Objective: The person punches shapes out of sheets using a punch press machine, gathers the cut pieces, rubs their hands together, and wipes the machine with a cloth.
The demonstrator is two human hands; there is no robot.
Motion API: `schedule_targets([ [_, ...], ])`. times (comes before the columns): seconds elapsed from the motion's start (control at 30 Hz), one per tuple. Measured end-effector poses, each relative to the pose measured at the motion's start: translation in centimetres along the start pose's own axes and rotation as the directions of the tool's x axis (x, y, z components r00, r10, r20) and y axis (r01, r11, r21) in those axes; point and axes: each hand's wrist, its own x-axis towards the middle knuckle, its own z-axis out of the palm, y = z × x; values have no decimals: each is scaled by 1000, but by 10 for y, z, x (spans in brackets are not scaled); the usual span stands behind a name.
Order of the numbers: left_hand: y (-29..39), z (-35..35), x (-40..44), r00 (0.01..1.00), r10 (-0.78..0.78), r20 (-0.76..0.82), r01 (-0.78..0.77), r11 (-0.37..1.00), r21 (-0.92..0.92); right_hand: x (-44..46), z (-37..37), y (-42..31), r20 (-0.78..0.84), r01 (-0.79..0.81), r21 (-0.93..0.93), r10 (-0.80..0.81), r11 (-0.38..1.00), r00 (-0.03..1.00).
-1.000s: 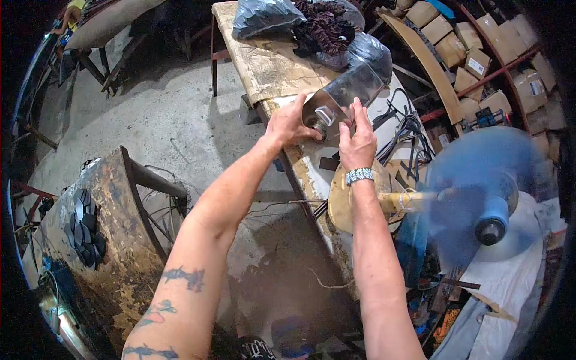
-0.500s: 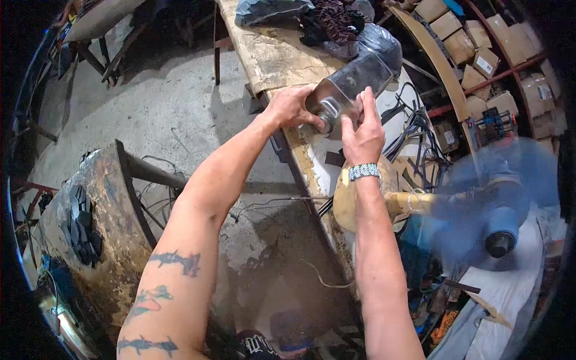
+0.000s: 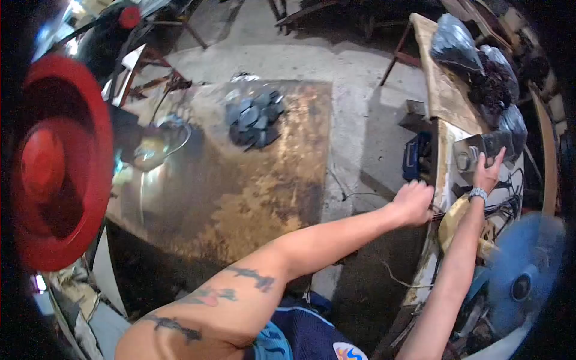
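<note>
A clear, square-sided bottle lies on its side on the bench at the right, its round neck toward the left. My right hand, with a watch on the wrist, is on the bottle's near side, thumb and fingers apart against it. My left hand is beside the bench's left edge, away from the bottle. Its fingers are curled into a fist, and whatever may be inside is hidden.
A pile of dark flat pieces sits on a stained table. Filled plastic bags stand at the bench's far end. A blue fan is at right, a large red round object at left. A blue case is beside the bench.
My left hand has left the bottle's neck and moved down and away, closing into a fist. My right hand stays at the bottle. The view has swung left, revealing the stained table.
</note>
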Motion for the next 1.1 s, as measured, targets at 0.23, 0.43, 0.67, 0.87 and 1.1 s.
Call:
schedule_targets([
  [0.23,-37,-78,-249,973,127,-195,-130,992,-2,-61,-1,-74,-112,208,28,-204,978,973],
  [0.43,-80,-136,-390,958,-184,-218,256,894,367,-312,-74,-286,408,308,606,-619,734,671],
  [0.67,-115,-115,-455,925,-288,-247,379,750,543,-417,-56,-290,591,397,136,-396,908,703],
  [0.87,-130,-109,-505,981,-173,-87,190,778,599,-473,-101,-274,585,315,34,-274,948,763],
  [1.1,-156,-116,-572,998,35,55,-62,778,626,-541,-161,-263,507,195,-222,-58,955,860],
])
